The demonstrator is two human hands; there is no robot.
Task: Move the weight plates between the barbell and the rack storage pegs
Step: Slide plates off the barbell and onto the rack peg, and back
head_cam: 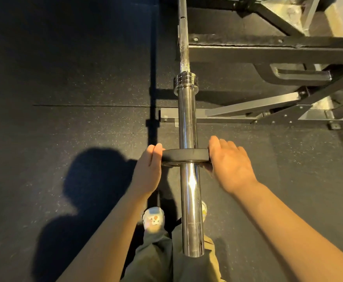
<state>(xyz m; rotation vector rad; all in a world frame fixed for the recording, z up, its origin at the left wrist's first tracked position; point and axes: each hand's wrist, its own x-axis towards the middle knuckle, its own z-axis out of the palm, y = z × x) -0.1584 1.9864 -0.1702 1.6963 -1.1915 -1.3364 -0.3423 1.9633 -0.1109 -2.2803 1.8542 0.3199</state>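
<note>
A small black weight plate [185,154] sits on the chrome barbell sleeve [187,119], about midway between the sleeve's free end and its collar [185,82]. My left hand [149,169] grips the plate's left rim, with fingers over the far face. My right hand [228,163] grips the right rim the same way. The sleeve's free end points toward me, above my legs. Beyond the collar the thinner bar shaft [183,37] runs away into the rack.
The black steel rack frame [268,49] with braces and a handle [300,73] fills the upper right. Dark rubber flooring [64,78] spreads on the left. My shoes [153,217] stand under the sleeve.
</note>
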